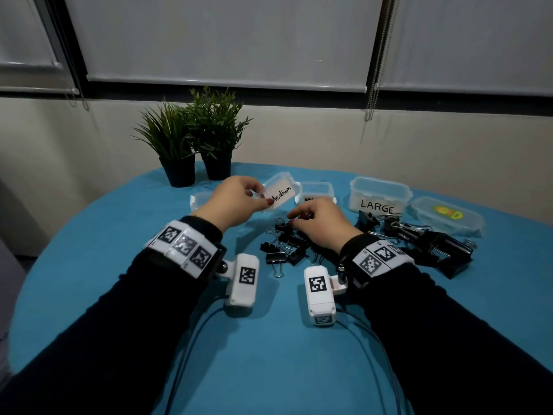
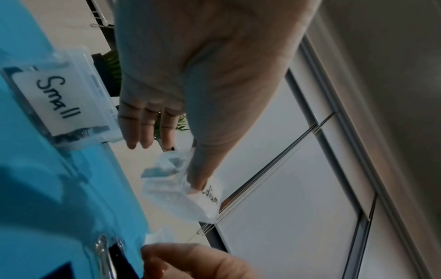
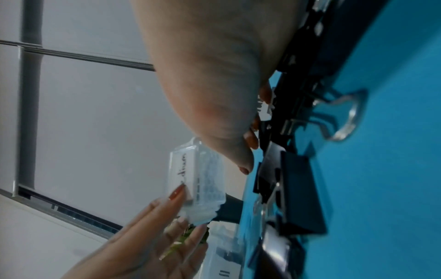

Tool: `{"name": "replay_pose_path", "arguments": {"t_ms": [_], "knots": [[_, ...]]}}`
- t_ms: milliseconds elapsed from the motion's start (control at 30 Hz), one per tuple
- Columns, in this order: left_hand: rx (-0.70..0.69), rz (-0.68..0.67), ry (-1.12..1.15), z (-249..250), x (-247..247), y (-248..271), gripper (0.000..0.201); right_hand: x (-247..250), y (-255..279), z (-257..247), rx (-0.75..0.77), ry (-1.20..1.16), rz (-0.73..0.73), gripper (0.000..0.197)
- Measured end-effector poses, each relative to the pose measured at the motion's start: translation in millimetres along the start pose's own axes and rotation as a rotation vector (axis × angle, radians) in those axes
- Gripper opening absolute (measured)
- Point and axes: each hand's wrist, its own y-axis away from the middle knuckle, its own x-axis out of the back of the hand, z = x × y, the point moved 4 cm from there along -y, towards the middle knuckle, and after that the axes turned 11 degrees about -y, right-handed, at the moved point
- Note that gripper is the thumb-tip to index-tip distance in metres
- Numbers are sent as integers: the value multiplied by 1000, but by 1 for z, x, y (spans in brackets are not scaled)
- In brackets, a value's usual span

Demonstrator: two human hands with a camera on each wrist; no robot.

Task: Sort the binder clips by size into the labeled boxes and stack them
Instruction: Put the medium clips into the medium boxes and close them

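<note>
Medium box [image 1: 279, 191] pinched at its near end by left hand [image 1: 232, 202], lifted off the table [image 1: 119, 235], tilted, long axis running away from the fingertips up-right. Right hand [image 1: 318, 223] fingers curled down on the binder clips [image 1: 284, 244] pile; can't tell if one's gripped.

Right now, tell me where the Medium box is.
In the head view the Medium box is held tilted above the table by the left hand, left of the LARGE box.

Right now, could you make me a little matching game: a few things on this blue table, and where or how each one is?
Things:
1. Medium box
2. LARGE box
3. Potted plants
4. Right hand

States:
A. at the table's far edge
B. reaching into the pile of binder clips
C. held tilted in the left hand
D. standing open, far right

Pairs: 1-C, 2-D, 3-A, 4-B
</note>
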Motion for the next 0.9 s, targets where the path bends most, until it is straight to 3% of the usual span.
{"name": "replay_pose_path", "arguments": {"t_ms": [133, 267, 333, 467, 533, 700, 900], "knots": [[-76, 38, 133, -2, 4, 16, 24, -9, -4, 0, -25, 108, 10, 24], [-95, 37, 215, -11, -2, 15, 29, -9, -4, -4, -8, 187, -12, 7], [-115, 35, 233, -13, -4, 14, 35, -10, -3, -5, 3, 184, -28, 12], [-155, 4, 218, -12, -4, 15, 80, -11, -2, -7, 2, 190, -48, 11], [-158, -10, 229, -11, -5, 14, 92, -11, -1, -8, -1, 174, -55, 12], [-148, -45, 295, -9, -8, 16, 70, -15, -2, -7, 5, 41, -36, 17], [-70, -142, 507, -14, -18, 13, 72, -13, -2, -4, 58, -108, 30, 31]]}}
